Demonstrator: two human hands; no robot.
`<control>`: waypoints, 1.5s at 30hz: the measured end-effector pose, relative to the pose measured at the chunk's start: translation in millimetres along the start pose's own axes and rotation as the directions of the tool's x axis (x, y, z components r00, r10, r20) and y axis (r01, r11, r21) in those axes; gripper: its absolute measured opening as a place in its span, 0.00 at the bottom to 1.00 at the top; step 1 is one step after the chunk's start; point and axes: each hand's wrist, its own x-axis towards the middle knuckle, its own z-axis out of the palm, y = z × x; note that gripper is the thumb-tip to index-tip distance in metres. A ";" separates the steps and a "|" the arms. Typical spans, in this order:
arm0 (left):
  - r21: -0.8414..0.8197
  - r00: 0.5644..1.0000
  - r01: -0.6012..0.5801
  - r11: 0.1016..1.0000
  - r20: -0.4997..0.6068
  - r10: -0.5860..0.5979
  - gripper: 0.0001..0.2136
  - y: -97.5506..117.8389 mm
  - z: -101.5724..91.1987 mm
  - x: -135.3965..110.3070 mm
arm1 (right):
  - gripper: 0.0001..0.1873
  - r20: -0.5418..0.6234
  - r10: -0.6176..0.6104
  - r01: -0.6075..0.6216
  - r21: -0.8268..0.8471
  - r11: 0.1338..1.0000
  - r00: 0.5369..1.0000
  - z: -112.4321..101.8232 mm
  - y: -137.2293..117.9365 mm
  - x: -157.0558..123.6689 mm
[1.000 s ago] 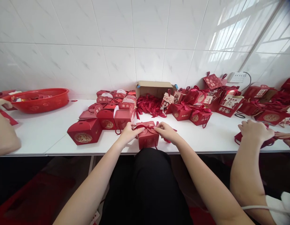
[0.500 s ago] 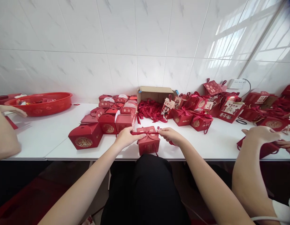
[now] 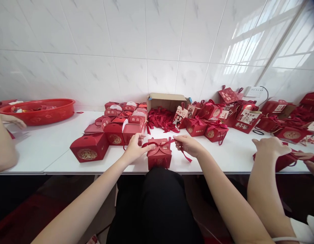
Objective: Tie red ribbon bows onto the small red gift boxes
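A small red gift box (image 3: 159,156) stands at the near edge of the white table (image 3: 52,142), right in front of me. A red ribbon (image 3: 165,143) crosses its top. My left hand (image 3: 135,147) pinches the ribbon's left end beside the box. My right hand (image 3: 187,143) pinches the right end, and a loose tail hangs down from it toward the table. Both hands sit level with the box top, one on each side.
Several red gift boxes (image 3: 116,126) crowd the table behind, with a ribbon pile (image 3: 162,118) and a cardboard box (image 3: 167,100). A red basin (image 3: 40,110) is far left. Another person's hand (image 3: 272,146) holds a red box at right; another arm (image 3: 3,145) is at left.
My hands drew the ribbon ends apart across the box top, then the ribbon loosened into a loop. My left hand has shifted slightly back from the box.
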 end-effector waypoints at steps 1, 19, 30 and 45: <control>0.003 0.998 -0.058 0.998 -0.021 0.058 0.24 5.8 0.4 -1.3 | 0.19 0.010 -0.001 0.001 0.037 0.999 1.000 0.5 -3.6 -0.2; 0.270 0.935 -0.225 0.936 -0.209 0.285 0.17 55.2 18.5 11.9 | 0.14 -0.044 -0.112 0.112 -0.003 0.994 0.993 12.6 -24.3 -11.5; 0.047 0.976 -0.176 0.983 -0.122 0.180 0.21 47.6 9.3 16.6 | 0.10 -0.070 -0.433 0.395 -0.299 0.869 0.899 55.5 9.3 19.3; -0.312 0.921 0.300 0.902 0.341 -0.188 0.23 -2.4 -6.7 6.9 | 0.09 -0.236 -0.394 0.256 -0.457 0.852 0.888 76.2 3.8 12.3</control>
